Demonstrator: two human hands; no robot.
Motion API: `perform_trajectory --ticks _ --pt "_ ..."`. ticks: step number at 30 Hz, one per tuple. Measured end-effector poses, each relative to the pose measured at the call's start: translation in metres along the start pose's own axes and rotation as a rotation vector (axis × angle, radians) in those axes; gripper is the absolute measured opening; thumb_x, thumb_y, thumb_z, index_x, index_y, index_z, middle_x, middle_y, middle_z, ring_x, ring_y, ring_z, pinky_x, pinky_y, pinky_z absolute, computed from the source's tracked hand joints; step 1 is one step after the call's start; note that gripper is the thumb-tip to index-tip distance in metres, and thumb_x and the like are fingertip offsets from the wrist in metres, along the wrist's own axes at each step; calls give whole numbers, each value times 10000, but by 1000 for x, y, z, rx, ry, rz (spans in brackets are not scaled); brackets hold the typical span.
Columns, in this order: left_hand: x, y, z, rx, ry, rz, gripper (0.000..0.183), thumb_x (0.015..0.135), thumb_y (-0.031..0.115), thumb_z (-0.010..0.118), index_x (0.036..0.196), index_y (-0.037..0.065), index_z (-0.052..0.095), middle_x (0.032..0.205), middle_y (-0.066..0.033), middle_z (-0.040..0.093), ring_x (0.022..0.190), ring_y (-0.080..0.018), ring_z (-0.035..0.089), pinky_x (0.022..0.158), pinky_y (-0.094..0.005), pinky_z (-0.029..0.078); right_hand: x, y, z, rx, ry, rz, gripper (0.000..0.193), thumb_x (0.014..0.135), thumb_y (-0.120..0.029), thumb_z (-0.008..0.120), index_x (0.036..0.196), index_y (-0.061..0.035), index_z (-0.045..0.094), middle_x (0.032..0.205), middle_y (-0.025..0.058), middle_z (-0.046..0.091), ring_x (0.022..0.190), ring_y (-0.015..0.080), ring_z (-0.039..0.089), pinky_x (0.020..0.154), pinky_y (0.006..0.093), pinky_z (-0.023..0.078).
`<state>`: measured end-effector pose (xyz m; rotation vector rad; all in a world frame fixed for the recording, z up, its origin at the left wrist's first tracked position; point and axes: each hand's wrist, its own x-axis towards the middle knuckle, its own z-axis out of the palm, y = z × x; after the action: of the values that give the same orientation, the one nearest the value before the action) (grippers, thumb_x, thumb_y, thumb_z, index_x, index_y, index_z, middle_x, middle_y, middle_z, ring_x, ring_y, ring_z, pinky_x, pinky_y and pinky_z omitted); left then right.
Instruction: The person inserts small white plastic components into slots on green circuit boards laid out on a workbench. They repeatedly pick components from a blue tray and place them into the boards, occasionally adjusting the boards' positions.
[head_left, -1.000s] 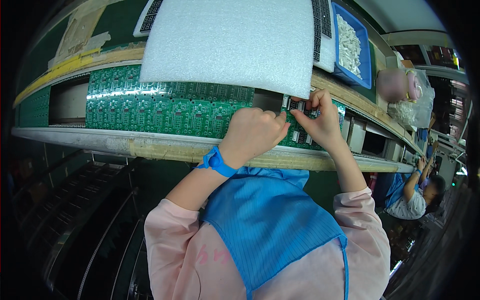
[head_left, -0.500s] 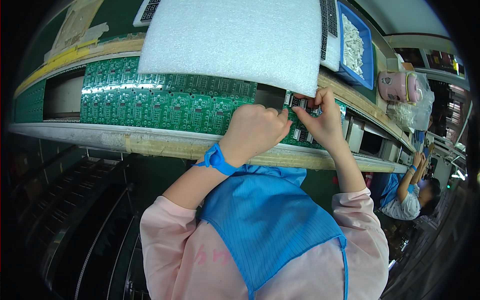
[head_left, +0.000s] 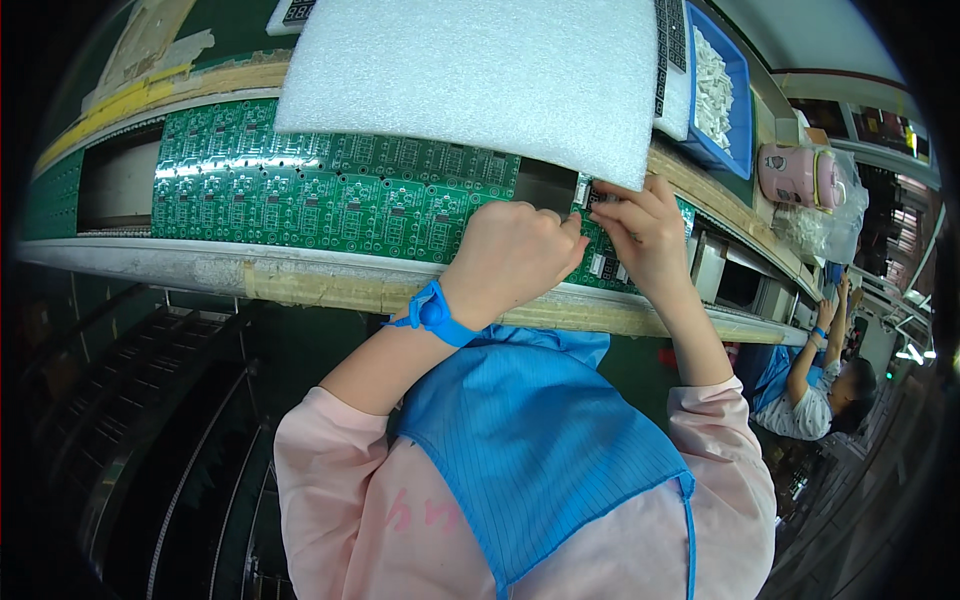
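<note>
My right hand [head_left: 648, 235] has its thumb and fingers pinched together over a small black digit display [head_left: 597, 196] at the top of a green circuit board [head_left: 585, 270]. Part of that display is hidden by the fingers. Close beside it, my left hand [head_left: 512, 258] is curled, thumb and index finger together at the board's left edge; whatever lies between them is hidden. A blue strap [head_left: 432, 312] circles my left wrist. White-and-black parts [head_left: 603, 266] sit on the board below my right fingers.
A white foam sheet [head_left: 465, 80] overhangs the far side of the rail. Joined green circuit boards [head_left: 300, 205] lie along it to the left. A blue bin [head_left: 740, 110] of white parts and a pink container [head_left: 797, 175] stand right. Another person [head_left: 815, 395] works far right.
My right fingers have drawn closer together over the display and cover more of it. My left hand has barely moved. The other person's arms at far right have stretched forward.
</note>
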<state>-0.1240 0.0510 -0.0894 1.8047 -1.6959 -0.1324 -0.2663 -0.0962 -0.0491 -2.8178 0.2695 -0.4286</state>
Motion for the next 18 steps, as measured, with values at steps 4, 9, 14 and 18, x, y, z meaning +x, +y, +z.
perform_trajectory --ticks 4,9,14,18 --pt "4 1 -9 -161 33 -62 252 938 286 636 1005 75 757 618 -68 639 561 -208 650 496 -328 489 8 -25 -20 -82 -95 138 255 746 -37 796 993 -36 731 1054 121 638 860 275 587 731 354 506" --pt "6 19 -38 -1043 3 -498 418 1077 334 461 1286 16 633 733 -21 625 601 -96 579 528 -254 447 -1 -41 -33 466 103 302 310 755 -77 825 1043 -20 727 1120 119 641 855 206 621 684 306 501" --pt "0 36 -45 -1395 -153 -638 572 1109 426 272 1437 10 488 864 -18 601 586 -40 472 494 -197 376 -7 -62 -33 569 68 166 339 807 62 738 1138 -11 736 1072 118 656 856 197 666 722 301 556" --pt "-10 35 -49 -1540 -264 -665 472 1103 295 372 1472 13 452 819 -6 587 540 -31 445 452 -202 340 -19 -65 -36 933 58 483 240 831 47 726 1071 29 738 1092 138 675 866 205 695 722 298 577"
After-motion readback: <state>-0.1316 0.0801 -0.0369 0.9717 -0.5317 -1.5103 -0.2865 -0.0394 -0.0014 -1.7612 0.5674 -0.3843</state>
